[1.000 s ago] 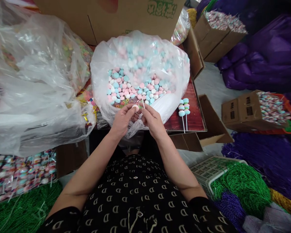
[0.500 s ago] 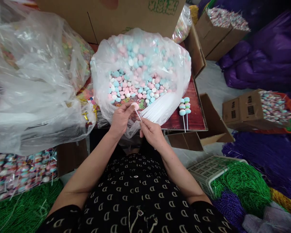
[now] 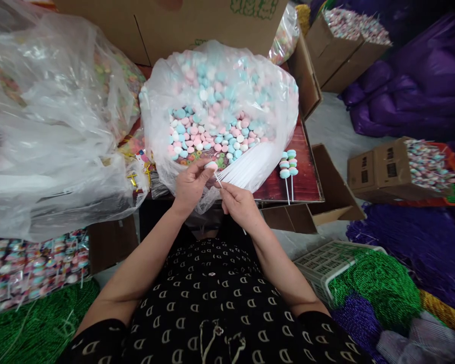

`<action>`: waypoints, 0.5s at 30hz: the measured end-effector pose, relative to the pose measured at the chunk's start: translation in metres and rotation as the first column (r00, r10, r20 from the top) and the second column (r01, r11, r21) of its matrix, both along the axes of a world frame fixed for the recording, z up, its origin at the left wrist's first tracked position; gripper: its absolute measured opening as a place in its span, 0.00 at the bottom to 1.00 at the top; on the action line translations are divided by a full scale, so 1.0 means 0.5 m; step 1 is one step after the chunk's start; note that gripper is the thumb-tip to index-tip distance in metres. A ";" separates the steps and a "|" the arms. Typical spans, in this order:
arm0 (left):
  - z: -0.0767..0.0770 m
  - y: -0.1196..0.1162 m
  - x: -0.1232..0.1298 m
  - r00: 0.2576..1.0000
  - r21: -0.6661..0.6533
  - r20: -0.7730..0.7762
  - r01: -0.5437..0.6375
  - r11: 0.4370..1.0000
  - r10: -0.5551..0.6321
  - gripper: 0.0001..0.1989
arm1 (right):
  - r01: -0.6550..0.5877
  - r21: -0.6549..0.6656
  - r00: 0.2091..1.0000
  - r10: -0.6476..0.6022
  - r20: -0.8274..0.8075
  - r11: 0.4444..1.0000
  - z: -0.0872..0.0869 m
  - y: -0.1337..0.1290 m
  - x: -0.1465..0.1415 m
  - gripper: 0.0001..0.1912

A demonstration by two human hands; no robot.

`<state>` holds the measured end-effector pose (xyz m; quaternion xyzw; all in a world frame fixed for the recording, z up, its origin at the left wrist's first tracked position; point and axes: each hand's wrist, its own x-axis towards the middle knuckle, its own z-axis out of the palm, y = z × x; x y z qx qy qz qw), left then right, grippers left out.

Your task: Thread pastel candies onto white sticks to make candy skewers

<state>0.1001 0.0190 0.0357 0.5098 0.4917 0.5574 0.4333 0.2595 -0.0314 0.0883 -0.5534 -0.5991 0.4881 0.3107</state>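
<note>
Between the fingertips of my left hand [image 3: 190, 186] is a pink-and-white marshmallow [image 3: 211, 166]. My right hand [image 3: 238, 203] pinches a thin white stick [image 3: 218, 180], whose upper end meets the underside of the marshmallow. How deep it goes in cannot be made out. Just beyond my hands, an open clear plastic bag [image 3: 157, 106] holds many pink, blue and white marshmallows [image 3: 200, 132]. A fan of loose white sticks [image 3: 246, 167] lies at the bag's front right. Two finished-looking marshmallow skewers [image 3: 288, 164] rest side by side on the red table [image 3: 307, 172].
Large plastic bags [image 3: 60, 126] crowd the left side. A cardboard box [image 3: 197, 25] stands behind the marshmallows, and an open carton [image 3: 326, 197] sits off the table's right edge. A pale plastic crate [image 3: 326, 268] with green cords is at lower right.
The marshmallow has tilted in my left fingers, so its white part now shows. My right hand has shifted slightly, and the stick's lower end now shows below it.
</note>
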 end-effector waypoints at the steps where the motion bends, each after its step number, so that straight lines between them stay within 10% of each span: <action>1: -0.001 -0.003 -0.001 0.997 0.048 -0.074 -0.017 0.999 0.021 0.24 | 0.004 -0.017 1.000 -0.004 -0.022 1.000 0.000 0.000 0.001 0.19; 15: -0.001 0.024 -0.031 0.938 0.155 -0.333 -0.043 0.987 0.093 0.16 | -0.048 -0.175 0.984 0.016 -0.179 0.983 -0.004 -0.004 0.014 0.27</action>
